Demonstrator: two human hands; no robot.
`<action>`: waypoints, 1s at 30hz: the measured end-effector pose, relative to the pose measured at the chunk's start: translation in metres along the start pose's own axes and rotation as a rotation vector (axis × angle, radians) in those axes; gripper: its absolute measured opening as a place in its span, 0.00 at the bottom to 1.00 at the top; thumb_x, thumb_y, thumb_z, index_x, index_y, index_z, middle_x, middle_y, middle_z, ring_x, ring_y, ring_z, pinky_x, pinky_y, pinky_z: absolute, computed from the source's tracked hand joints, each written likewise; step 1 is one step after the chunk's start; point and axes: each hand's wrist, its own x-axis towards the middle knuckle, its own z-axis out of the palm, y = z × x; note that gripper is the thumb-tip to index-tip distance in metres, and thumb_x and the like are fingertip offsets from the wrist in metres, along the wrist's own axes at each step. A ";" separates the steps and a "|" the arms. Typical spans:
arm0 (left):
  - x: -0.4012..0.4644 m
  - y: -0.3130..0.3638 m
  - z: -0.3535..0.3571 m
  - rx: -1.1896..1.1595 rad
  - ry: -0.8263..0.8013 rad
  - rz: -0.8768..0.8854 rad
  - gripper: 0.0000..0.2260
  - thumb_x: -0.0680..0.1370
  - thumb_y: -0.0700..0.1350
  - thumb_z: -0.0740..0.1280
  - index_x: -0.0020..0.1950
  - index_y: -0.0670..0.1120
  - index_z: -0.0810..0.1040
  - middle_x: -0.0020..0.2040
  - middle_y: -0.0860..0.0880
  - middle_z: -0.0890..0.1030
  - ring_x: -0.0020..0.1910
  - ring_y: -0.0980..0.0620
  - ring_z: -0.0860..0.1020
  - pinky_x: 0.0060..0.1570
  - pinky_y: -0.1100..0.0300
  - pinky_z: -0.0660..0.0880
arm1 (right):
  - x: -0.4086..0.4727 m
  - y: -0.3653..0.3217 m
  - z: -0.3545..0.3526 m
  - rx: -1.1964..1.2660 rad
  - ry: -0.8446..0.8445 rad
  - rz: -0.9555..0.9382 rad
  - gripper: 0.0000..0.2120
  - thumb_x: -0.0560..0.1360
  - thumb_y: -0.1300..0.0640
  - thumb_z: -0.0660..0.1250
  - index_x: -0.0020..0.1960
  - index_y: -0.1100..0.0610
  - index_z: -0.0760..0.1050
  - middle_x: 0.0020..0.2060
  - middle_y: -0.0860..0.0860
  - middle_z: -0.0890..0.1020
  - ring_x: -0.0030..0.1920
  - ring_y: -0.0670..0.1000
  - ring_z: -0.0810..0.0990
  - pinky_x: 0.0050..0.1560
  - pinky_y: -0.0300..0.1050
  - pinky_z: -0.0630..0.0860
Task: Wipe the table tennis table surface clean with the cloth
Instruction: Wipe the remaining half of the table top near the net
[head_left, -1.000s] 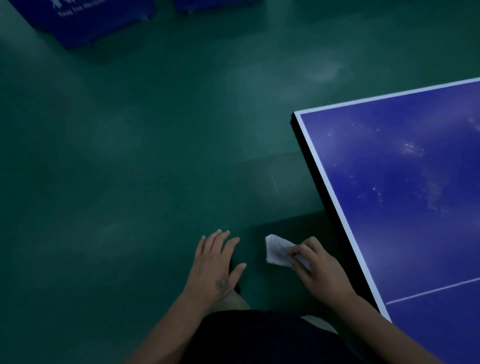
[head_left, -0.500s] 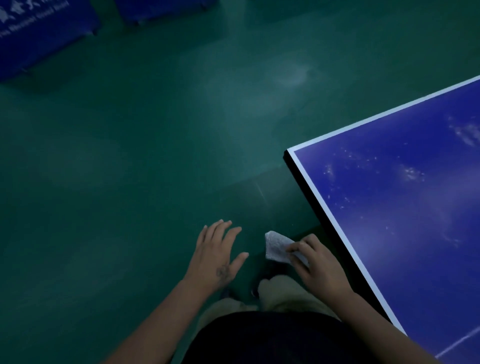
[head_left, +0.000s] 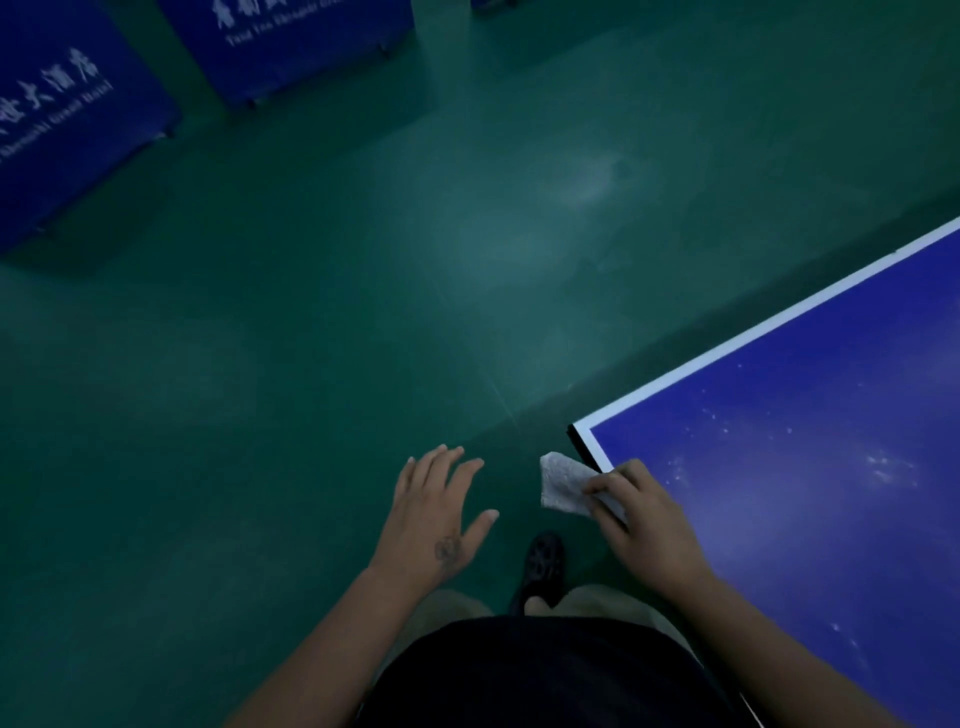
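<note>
Down at the lower right, the table tennis table (head_left: 810, 467) shows one corner: a deep blue top edged by a white line, with a dark side face just visible at the corner tip. Pale specks and smears dot the blue, thickest near the corner and toward the right edge of the view. Most of the table runs out of frame to the right and bottom.

The cloth (head_left: 563, 483) is small, white and crumpled, with a nubbly texture. It sticks out leftward past the table's corner, over the green floor (head_left: 311, 338). The right hand (head_left: 641, 514) pinches it, fingers curled over its right part, so that end of the cloth is hidden under them. The hand lies right at the table's near edge by the corner; whether cloth or hand actually touches the surface cannot be told.

The left hand (head_left: 436, 514) hovers over the floor, well apart from the cloth, fingers spread and straight, holding nothing. A small dark mark sits on its back, too blurred to read.

Below, a dark shirt and pale shorts fill the bottom centre, with one dark shoe (head_left: 540, 566) between the forearms. Far up left stand blue barriers (head_left: 291, 47) with white lettering, dim and cut off by the frame.
</note>
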 end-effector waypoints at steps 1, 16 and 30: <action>0.015 -0.002 -0.004 -0.002 0.005 -0.001 0.32 0.81 0.68 0.54 0.80 0.53 0.67 0.80 0.49 0.67 0.83 0.47 0.60 0.83 0.43 0.53 | 0.016 0.004 -0.004 -0.006 -0.002 -0.004 0.10 0.78 0.59 0.76 0.57 0.49 0.81 0.49 0.43 0.73 0.42 0.48 0.78 0.37 0.44 0.73; 0.241 -0.111 -0.083 -0.005 -0.089 0.195 0.34 0.79 0.70 0.52 0.80 0.54 0.68 0.81 0.49 0.67 0.83 0.47 0.59 0.83 0.41 0.52 | 0.212 -0.017 0.019 -0.050 0.115 0.170 0.12 0.77 0.59 0.77 0.56 0.47 0.79 0.48 0.43 0.71 0.43 0.46 0.75 0.40 0.42 0.69; 0.437 -0.140 -0.147 0.110 -0.228 0.607 0.33 0.80 0.69 0.55 0.79 0.52 0.68 0.80 0.47 0.67 0.82 0.44 0.60 0.82 0.39 0.55 | 0.308 -0.078 0.026 -0.010 0.293 0.539 0.08 0.79 0.56 0.75 0.58 0.49 0.81 0.49 0.40 0.70 0.44 0.42 0.75 0.40 0.32 0.68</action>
